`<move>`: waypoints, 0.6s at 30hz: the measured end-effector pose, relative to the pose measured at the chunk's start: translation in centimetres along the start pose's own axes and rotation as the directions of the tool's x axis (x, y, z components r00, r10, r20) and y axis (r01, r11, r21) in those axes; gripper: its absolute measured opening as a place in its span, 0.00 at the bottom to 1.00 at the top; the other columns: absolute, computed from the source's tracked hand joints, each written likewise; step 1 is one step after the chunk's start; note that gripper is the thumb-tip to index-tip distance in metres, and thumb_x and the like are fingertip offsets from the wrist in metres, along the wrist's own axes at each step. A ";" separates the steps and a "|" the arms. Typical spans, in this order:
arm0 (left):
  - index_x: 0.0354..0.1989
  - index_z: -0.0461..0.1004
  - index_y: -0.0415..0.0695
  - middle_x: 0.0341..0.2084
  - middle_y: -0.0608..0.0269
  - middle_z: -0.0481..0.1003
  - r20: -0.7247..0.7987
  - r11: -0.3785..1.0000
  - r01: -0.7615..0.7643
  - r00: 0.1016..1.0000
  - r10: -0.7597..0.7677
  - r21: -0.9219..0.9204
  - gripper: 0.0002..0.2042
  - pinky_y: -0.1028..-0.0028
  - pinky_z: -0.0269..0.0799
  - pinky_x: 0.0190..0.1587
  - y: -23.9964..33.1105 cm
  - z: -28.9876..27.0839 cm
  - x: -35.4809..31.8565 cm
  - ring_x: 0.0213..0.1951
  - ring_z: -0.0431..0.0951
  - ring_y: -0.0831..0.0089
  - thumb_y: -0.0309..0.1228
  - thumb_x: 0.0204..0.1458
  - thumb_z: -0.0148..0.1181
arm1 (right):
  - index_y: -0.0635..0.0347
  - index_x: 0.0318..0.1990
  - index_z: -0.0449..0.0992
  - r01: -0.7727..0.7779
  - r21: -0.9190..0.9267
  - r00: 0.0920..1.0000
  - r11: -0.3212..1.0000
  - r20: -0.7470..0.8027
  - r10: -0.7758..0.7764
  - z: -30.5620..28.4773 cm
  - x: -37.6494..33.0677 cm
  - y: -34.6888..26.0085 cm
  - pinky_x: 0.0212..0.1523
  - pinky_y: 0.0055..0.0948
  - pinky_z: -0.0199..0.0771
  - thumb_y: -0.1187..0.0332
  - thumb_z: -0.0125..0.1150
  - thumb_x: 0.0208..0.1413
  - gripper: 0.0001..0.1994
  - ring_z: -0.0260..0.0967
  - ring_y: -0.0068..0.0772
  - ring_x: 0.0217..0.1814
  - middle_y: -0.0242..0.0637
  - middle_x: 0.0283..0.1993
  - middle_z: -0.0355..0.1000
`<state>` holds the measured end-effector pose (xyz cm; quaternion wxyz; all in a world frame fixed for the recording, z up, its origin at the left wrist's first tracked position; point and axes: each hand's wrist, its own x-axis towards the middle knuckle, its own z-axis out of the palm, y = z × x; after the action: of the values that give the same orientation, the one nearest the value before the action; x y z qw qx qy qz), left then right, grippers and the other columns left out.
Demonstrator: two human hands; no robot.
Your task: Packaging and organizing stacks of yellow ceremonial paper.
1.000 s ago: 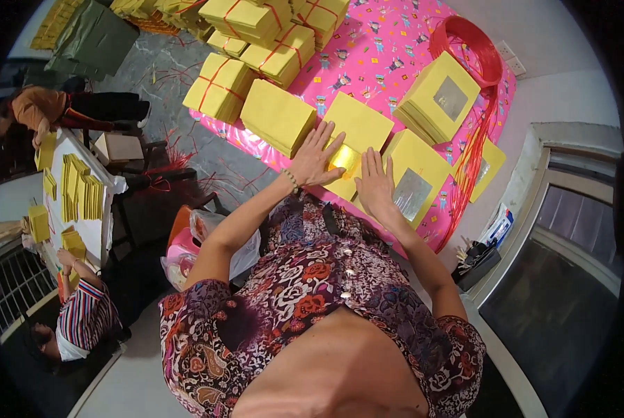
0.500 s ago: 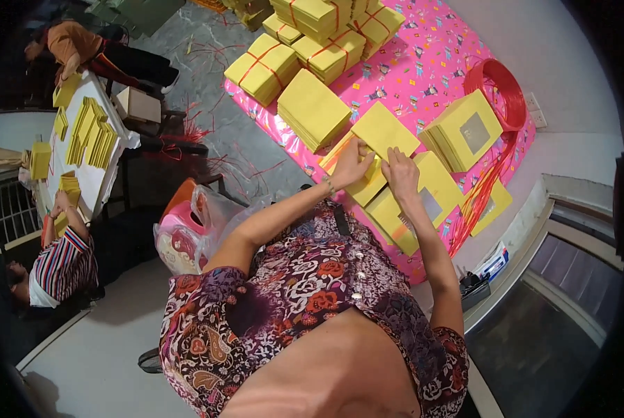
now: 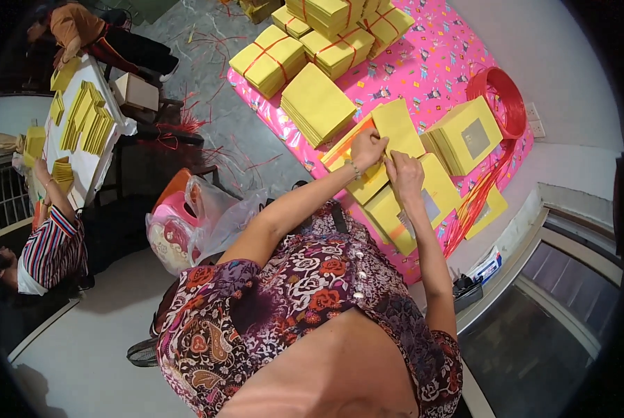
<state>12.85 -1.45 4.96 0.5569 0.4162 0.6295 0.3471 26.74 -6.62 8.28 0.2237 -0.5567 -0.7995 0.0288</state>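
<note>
My left hand and my right hand both grip the near edge of a stack of yellow paper sheets and hold it tilted above the pink patterned table cover. Under the hands lie more yellow sheets, some with a silver square in the middle. A loose yellow stack lies just left of my left hand. Another stack with a silver square sits to the right.
Several yellow bundles tied with red string fill the far end of the cover. A coil of red string lies at the right. A plastic bag over a stool stands at my left. Other people work at a white table at far left.
My hands, which lay flat on the yellow sheets, have closed on one stack and raised its edge. The view has shifted too.
</note>
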 end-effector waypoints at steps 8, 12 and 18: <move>0.33 0.71 0.40 0.21 0.64 0.77 0.042 0.944 -0.162 0.983 0.181 -0.288 0.08 0.79 0.74 0.22 3.3 -3.3 -2.4 0.23 0.79 0.77 0.32 0.57 0.61 | 0.64 0.56 0.69 -0.195 0.174 0.914 0.965 -0.325 0.243 -2.7 4.3 0.1 0.57 0.44 0.66 0.61 0.60 0.60 0.21 0.66 0.54 0.58 0.52 0.56 0.68; 0.34 0.71 0.40 0.24 0.62 0.78 0.002 0.872 -0.084 0.995 0.097 -0.482 0.10 0.79 0.76 0.27 5.0 -8.5 -3.4 0.26 0.80 0.75 0.34 0.57 0.62 | 0.64 0.57 0.68 -0.276 0.424 0.914 0.863 -0.161 0.372 -1.3 8.2 -1.1 0.61 0.45 0.63 0.60 0.60 0.60 0.23 0.64 0.54 0.62 0.53 0.57 0.67; 0.35 0.72 0.38 0.26 0.61 0.78 -0.156 0.885 -0.066 0.988 -0.008 -0.462 0.09 0.77 0.78 0.27 0.7 -15.0 -0.3 0.25 0.80 0.76 0.32 0.57 0.63 | 0.60 0.55 0.71 -0.271 0.634 0.960 0.725 0.121 0.253 2.7 13.4 -4.1 0.57 0.40 0.69 0.61 0.63 0.57 0.21 0.71 0.46 0.56 0.47 0.51 0.74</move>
<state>-1.94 -1.06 7.77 0.5850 0.2519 0.5625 0.5272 18.33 4.45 11.38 0.3844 -0.5524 -0.6570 0.3399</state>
